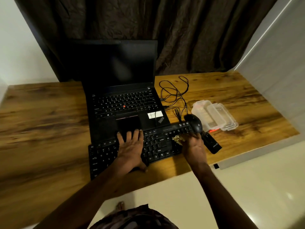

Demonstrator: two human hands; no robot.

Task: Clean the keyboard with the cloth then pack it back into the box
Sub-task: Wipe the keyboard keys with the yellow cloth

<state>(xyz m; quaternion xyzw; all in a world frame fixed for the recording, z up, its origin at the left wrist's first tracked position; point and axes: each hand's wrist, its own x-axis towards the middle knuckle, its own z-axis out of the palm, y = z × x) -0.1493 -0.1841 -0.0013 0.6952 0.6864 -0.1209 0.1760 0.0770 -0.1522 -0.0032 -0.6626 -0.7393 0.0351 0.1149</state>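
A black external keyboard [156, 146] lies slanted across the front of the wooden table, its far edge resting on the laptop's palm rest. My left hand [130, 146] lies flat on the keyboard's middle, fingers straight and spread. My right hand [193, 146] is over the keyboard's right end and grips a small crumpled patterned cloth [178, 139] against the keys. A black mouse [194, 122] sits on the keyboard's far right corner, just above my right hand. No box for the keyboard is in view.
An open black laptop [122, 103] stands behind the keyboard. Tangled black cables [175, 93] lie to its right. Clear plastic containers [216, 114] sit at the right, with a black stick-shaped device [212, 144] near the wooden table [41, 129] edge. Dark curtain behind.
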